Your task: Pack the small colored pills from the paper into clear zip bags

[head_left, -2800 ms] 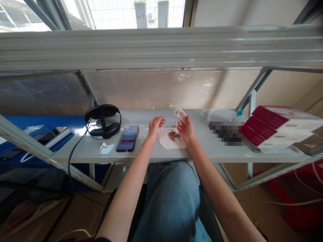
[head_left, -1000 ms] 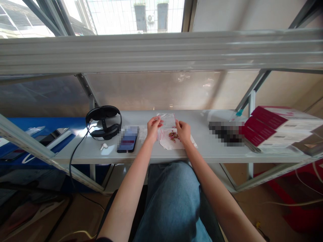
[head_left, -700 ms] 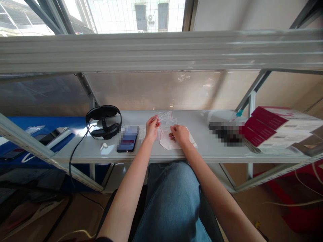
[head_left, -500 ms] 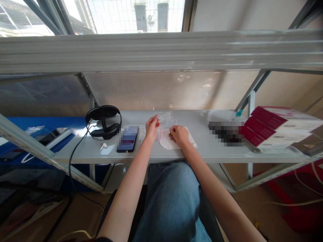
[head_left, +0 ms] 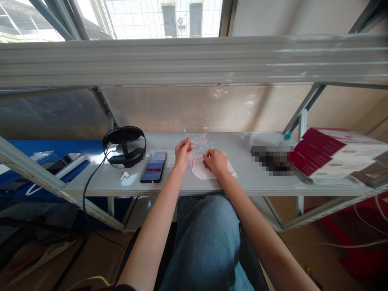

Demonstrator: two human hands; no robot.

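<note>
My left hand (head_left: 182,155) is closed in a pinch on a clear zip bag (head_left: 199,139) with a red strip, held just above the shelf. To its right, my right hand (head_left: 217,161) is bent over a white sheet (head_left: 200,173), fingertips drawn together at a small heap of reddish-brown bits (head_left: 206,165). The fingers partly hide this heap, and whatever is between them is too small to name. More clear bags with red strips (head_left: 194,161) lie between the two hands.
Left of my hands lie a phone (head_left: 153,171), a white earbud (head_left: 124,175) and a black headset (head_left: 124,147) with a cable. Dark red and white boxes (head_left: 327,153) are stacked at the right, beside a blurred dark object (head_left: 273,161). A metal beam (head_left: 194,62) crosses above.
My right hand has shifted slightly over the heap and now covers more of it. The left hand and its bag have barely moved.
</note>
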